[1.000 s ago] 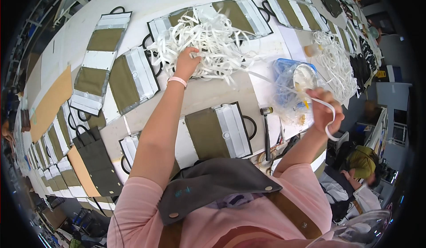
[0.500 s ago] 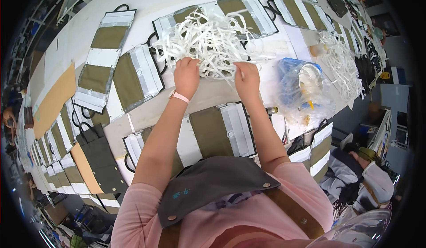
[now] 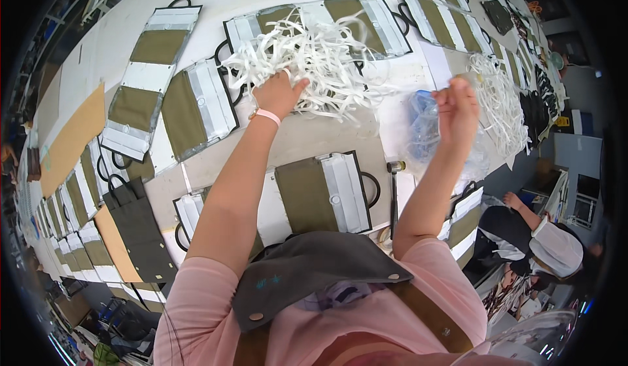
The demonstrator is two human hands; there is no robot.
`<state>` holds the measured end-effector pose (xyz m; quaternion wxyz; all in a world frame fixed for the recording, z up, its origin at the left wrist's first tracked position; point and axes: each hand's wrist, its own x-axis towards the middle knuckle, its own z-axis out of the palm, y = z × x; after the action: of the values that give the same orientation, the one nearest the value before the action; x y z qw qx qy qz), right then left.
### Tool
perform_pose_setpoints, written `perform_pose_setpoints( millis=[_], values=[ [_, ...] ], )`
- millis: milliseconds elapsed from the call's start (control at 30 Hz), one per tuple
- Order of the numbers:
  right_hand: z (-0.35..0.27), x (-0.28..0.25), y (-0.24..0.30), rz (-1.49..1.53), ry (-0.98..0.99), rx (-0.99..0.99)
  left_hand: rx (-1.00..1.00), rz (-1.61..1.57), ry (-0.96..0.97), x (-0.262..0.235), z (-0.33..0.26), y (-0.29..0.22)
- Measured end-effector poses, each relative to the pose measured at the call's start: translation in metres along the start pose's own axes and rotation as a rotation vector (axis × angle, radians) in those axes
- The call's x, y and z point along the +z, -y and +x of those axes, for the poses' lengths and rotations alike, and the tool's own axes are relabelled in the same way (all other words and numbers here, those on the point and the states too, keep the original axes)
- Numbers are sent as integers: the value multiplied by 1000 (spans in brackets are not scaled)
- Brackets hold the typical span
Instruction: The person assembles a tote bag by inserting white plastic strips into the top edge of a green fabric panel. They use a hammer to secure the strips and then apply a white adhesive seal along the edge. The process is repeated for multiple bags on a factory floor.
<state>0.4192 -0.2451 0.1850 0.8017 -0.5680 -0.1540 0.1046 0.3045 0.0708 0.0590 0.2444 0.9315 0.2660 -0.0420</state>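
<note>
A loose heap of white strips [image 3: 327, 65] lies tangled on the table in front of me. My left hand [image 3: 278, 96] rests at its near left edge, thumb apart from the fingers, with some fingertips hidden among the strips. Raised over a crumpled blue and clear plastic bag [image 3: 422, 130], my right hand [image 3: 459, 107] has its fingers curled together; whatever they hold, if anything, cannot be made out. Beyond that hand to the right is a second mass of thin white strips [image 3: 504, 104]. Under the first heap lies a flat olive and white bag panel [image 3: 379, 29] with black handles.
Another olive and white panel [image 3: 304, 199] lies close to my body. To its right is a hammer [image 3: 394, 183]. More panels [image 3: 154, 45] spread across the left, beside a dark bag [image 3: 137, 228] and brown board [image 3: 75, 137]. A person [image 3: 549, 242] is at the lower right.
My right hand has left the heap and moved right, over the plastic bag. The left hand has shifted slightly and its thumb has spread. The hammer is now uncovered.
</note>
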Motion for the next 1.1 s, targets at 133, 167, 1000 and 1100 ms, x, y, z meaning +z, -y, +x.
perform_pose_setpoints(
  millis=[133,167,1000,1100],
  values=[
    [-5,-8,-12,-229,-175,106,-83,-238,74,-3,22,-1],
    [-15,-6,-37,-373,-210,177,-82,-265,25,-4,21,-1],
    [-38,86,-119,-493,341,463,578,-111,-105,-19,6,-37],
    [-30,71,-114,-241,32,279,514,-108,-63,-10,20,-14]
  ],
)
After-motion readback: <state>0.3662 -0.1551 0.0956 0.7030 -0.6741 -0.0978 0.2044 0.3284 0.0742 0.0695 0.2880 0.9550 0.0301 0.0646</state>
